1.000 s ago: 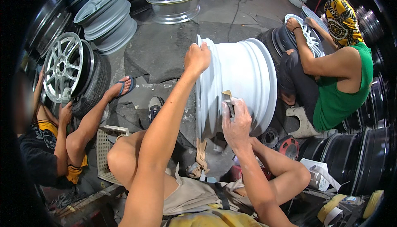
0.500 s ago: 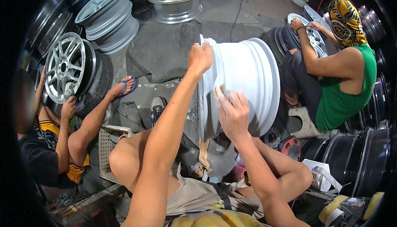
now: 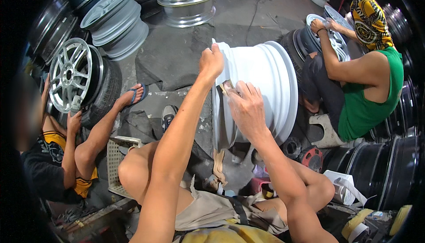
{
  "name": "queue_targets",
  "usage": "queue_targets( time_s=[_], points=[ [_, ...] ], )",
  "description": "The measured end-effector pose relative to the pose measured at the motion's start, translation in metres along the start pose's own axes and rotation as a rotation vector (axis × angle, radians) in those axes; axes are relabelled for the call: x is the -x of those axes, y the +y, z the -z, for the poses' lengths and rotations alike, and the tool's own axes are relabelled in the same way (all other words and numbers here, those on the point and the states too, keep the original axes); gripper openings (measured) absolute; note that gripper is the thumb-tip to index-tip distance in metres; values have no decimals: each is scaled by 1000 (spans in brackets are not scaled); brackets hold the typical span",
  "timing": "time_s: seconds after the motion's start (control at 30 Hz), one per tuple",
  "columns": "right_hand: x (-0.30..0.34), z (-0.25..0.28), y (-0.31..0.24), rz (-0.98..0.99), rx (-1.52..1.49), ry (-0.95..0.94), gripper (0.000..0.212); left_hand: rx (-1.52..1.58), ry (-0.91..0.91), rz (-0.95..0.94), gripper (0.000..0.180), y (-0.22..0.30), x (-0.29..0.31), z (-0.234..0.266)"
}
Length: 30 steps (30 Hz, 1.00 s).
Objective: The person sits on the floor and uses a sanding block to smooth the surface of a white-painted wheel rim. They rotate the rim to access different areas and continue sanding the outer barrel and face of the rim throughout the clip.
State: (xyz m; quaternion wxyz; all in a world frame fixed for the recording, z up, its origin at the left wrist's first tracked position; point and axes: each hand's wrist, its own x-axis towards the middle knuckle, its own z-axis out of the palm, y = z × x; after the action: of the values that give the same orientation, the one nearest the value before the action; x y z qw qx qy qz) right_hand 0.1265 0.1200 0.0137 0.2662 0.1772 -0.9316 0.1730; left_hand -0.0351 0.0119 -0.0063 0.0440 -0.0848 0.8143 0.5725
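A light grey wheel rim [image 3: 265, 79] stands in front of me on its side, its barrel toward me. My left hand [image 3: 211, 61] is closed over the top of its left flange. My right hand [image 3: 248, 108] pinches a small folded tan piece of sandpaper [image 3: 224, 87] against the barrel, right beside that flange. The fingertips and the paper's inner side are partly hidden.
At right a person in a green top [image 3: 369, 92] works on another rim [image 3: 338, 44]. To the left, a person holds a tool at a spoked wheel [image 3: 69, 75]. Stacked rims [image 3: 119, 26], a plastic basket [image 3: 118, 172] and black rims [image 3: 380, 172] stand around.
My right hand has slid left with the sandpaper, up to the flange. My left hand and the rim have shifted slightly. The right-hand person's hands are closer together.
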Motion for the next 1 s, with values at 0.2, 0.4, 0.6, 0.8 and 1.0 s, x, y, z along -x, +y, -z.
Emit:
queue_targets(
  time_s=[0.2, 0.4, 0.6, 0.8, 1.0],
  points=[
    [19, 6, -13, 0, -41, -2, 40, -53, 68, -37, 64, -11, -8, 0],
    [8, 2, -17, -41, -35, 47, 41, -102, 64, -75, 63, -13, -8, 0],
    [4, -3, -7, -59, -42, 42, 43, -39, 25, -57, 61, -12, -4, -8],
    [36, 5, -18, -48, -49, -12, 32, -78, 119, -97, 61, -9, -5, -2],
    [13, 3, -15, -66, -38, 44, 37, -67, 56, -74, 62, -5, -1, -3]
  ],
)
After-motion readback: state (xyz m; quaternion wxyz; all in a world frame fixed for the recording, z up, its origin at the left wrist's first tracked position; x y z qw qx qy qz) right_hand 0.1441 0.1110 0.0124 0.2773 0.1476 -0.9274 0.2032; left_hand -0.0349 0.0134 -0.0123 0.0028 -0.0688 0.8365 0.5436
